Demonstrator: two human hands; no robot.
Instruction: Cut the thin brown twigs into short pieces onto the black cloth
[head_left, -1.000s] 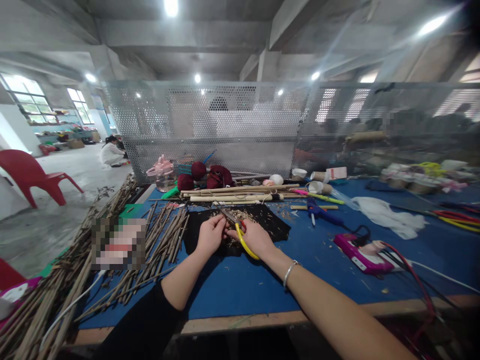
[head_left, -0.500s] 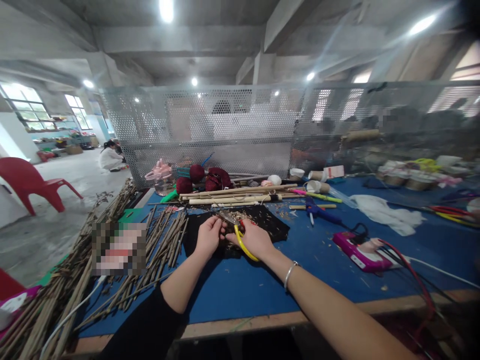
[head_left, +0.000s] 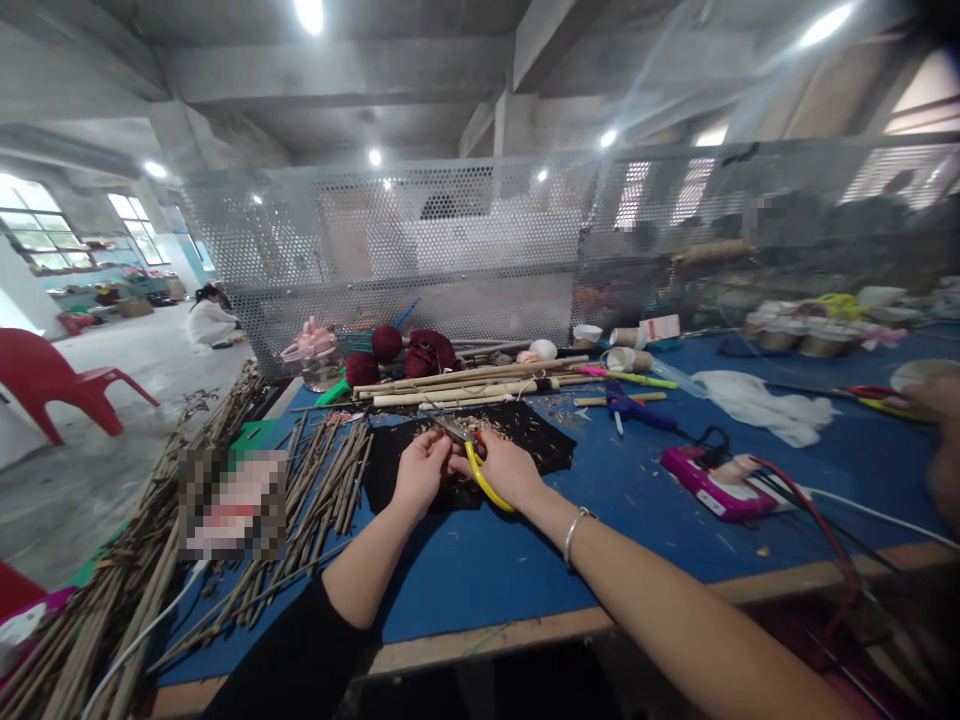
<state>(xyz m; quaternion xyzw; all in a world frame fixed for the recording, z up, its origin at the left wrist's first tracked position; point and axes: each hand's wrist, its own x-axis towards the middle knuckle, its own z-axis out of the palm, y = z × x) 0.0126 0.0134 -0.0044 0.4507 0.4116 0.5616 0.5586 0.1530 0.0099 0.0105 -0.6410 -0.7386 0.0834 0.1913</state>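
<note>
My right hand (head_left: 511,470) is closed around yellow-handled scissors (head_left: 480,474), whose metal blades point up and left. Close beside the blades, my left hand (head_left: 421,470) has its fingertips pinched together; whatever they hold is too small or hidden to make out. Both hands are over a black cloth (head_left: 551,440) strewn with small pale clippings (head_left: 499,420). Left of the cloth lies a bunch of cut brown twigs (head_left: 349,468) on the blue tabletop (head_left: 480,590).
Behind the cloth are bamboo sticks (head_left: 465,393) and dark red yarn balls (head_left: 431,353). A blue glue gun (head_left: 637,408), a purple power strip (head_left: 712,485) with cords, and white cloth (head_left: 765,402) lie rightward. Long branches (head_left: 127,580) line the left. Another person's hand (head_left: 946,440) shows at the right edge.
The view has shifted slightly. Both hands stay together over the black cloth, the scissors still in my right. Another person's blurred hand has come in at the right edge.
</note>
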